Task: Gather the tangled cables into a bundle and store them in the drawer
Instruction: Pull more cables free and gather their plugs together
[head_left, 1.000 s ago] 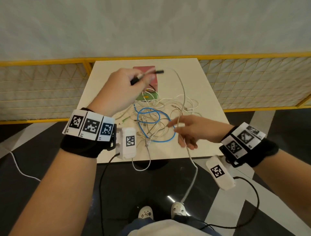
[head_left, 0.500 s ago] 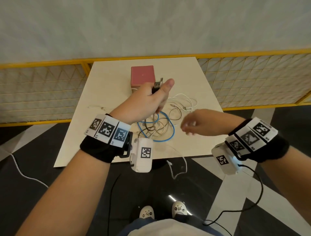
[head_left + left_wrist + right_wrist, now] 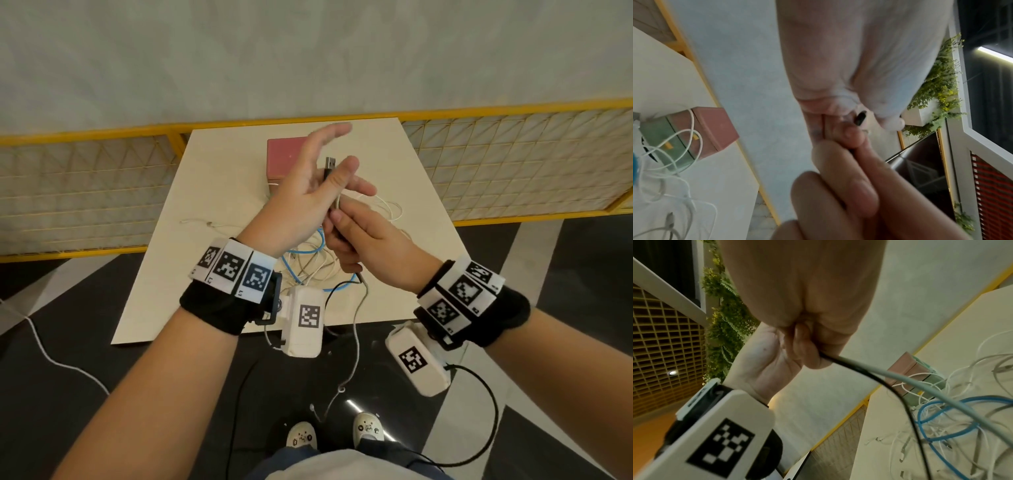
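Note:
My left hand (image 3: 308,192) is raised over the table, fingers stretched out, thumb pinning a dark USB cable (image 3: 329,163) against them, plug end up. The plug (image 3: 860,118) shows black beside the thumb in the left wrist view. Just below, my right hand (image 3: 363,240) grips the same dark cable together with a grey cable (image 3: 920,386). The grey cable (image 3: 357,335) hangs past the table's front edge toward the floor. The tangle (image 3: 308,263) of white cables and a blue cable (image 3: 951,426) lies on the table under my hands. The pink and green drawer box (image 3: 286,150) stands behind them.
The cream table (image 3: 219,164) backs onto a yellow mesh fence (image 3: 85,192). One thin loose cable (image 3: 205,223) lies on the table's left side. A white cable (image 3: 692,129) is draped across the drawer box (image 3: 715,126). My shoes (image 3: 301,437) stand on the dark floor below.
My right hand has come up to the left and closed round the cables below the plug. The left hand's fingers have straightened while its thumb keeps the plug.

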`<state>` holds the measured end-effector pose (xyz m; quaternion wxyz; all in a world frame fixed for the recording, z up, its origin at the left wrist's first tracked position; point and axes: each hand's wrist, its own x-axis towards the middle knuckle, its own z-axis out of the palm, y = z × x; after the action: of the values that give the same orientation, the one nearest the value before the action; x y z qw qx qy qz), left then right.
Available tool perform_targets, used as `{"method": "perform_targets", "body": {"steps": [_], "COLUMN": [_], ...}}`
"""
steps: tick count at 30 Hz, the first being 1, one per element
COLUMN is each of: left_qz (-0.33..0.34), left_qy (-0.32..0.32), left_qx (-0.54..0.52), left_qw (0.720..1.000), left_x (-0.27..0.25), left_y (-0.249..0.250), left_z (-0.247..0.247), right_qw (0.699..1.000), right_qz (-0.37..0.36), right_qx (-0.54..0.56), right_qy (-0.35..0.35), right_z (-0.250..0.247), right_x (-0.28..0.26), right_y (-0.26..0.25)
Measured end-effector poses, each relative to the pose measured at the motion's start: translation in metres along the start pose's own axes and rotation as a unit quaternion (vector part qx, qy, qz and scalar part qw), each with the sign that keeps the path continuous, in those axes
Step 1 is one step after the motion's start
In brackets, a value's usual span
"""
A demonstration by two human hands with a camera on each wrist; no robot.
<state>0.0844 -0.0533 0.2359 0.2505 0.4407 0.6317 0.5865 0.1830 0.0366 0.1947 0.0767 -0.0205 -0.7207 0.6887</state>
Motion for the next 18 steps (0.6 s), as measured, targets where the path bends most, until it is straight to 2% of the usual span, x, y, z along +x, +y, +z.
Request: {"method": "perform_targets", "body": {"steps": [3,9,11,13,15,18], "left_qz": [-0.024,-0.032,-0.054,-0.056,-0.037,-0.016], "left_qy": [-0.013,0.02,-0.002,-0.012,0.011,0.104], "left_qx": [-0.034,-0.121,-0.099,-0.031,-0.031,-0.14], "left_qw": [0.999,0.992,0.994,0.998,0.999,0.985], "left_x": [-0.002,-0.006,-0.009,-0.012,-0.014,-0.013], "left_y": [0.003,-0.006,-0.011,-0.014,-0.016,-0.016], "left_z": [-0.006,-0.008,-0.008,-0.01,-0.015,-0.033], "right_qw": [1.0,1.0,1.0,0.999,0.997,0.975], "right_qz": [0.003,0.007,0.0,-0.003,-0.022,-0.014], "right_qx": [-0.004,-0.002,-0.006,-0.014,-0.045,-0.193], "right_qy": [-0.019,-0.015,-0.021,-0.03,-0.054,-0.105], "right_z": [-0.001,0.001,0.004,0.008,0.012,0.017], "right_x": [0.0,0.001,0.003,0.006,0.01,0.015], "right_y": [0.002,0.003,0.003,0.005,0.011,0.038]}}
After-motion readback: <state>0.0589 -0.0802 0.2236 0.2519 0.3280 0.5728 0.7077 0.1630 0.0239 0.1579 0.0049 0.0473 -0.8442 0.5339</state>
